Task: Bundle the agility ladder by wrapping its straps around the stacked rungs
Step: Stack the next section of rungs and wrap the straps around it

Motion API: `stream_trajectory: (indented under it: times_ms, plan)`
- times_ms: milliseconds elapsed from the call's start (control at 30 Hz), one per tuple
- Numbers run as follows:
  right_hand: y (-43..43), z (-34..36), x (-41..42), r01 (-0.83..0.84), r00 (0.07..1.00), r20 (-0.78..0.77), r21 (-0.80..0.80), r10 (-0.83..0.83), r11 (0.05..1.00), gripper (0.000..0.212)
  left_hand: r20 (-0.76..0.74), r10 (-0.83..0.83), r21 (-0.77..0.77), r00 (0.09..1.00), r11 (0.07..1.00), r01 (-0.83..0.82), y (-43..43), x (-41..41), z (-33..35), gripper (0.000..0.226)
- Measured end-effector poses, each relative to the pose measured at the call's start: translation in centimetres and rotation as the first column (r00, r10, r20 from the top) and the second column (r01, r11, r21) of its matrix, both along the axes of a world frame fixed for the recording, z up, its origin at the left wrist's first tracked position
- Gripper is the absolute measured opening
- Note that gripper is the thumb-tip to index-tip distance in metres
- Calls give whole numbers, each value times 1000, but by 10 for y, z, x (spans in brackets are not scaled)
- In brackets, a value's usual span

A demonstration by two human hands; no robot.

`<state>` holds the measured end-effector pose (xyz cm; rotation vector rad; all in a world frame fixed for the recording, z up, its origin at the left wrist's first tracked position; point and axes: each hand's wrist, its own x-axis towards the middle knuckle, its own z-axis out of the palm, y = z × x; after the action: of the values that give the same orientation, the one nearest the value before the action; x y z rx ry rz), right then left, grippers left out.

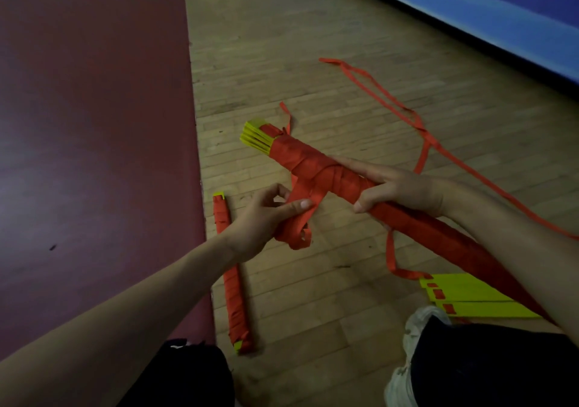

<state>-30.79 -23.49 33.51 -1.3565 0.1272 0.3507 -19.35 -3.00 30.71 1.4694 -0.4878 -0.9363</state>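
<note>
Dim, soft indoor light, everything slightly blurred.
We see the wooden floor [313, 46] palest toward 12 o'clock, the red mat [94, 93] murky at 9 o'clock, its long edge bowing slightly.

A pale wood-strip floor [313, 46] runs between a dark red mat [94, 124] on the left and a blue mat [470, 8] at the upper right. A second, fully wrapped red bundle [233, 281] lies on the floor along the red mat's edge. A white shoe [416, 328] rests at the lower right.
</note>
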Motion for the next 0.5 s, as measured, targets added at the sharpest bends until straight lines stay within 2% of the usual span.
stream_trajectory:
  times_ms: [100, 300, 400, 467, 500]
  plan:
    - [0, -2, -1, 22, 1000, 22, 12, -22, 1000, 42, -65, -62, -11, 996, 998, 61, -1, -2, 4, 49]
    - [-5, -2, -2, 1, 1000, -15, -131, -3, 991, 63, -197, -188, 59, 962, 977, 203, 0, -2, 6, 53]
    - [-10, -8, 1, 1, 1000, 3, -351, 0, 936, 69, -193, -192, 67, 962, 976, 209, -2, -5, 8, 54]
    - [-9, -10, 5, 16, 1000, 20, -546, -6, 838, 57, -188, -154, 59, 970, 984, 167, -4, -6, 10, 50]
    - [-7, -8, 6, 16, 1000, 20, -661, -4, 750, 44, -187, -138, 66, 973, 986, 152, -5, -8, 12, 46]
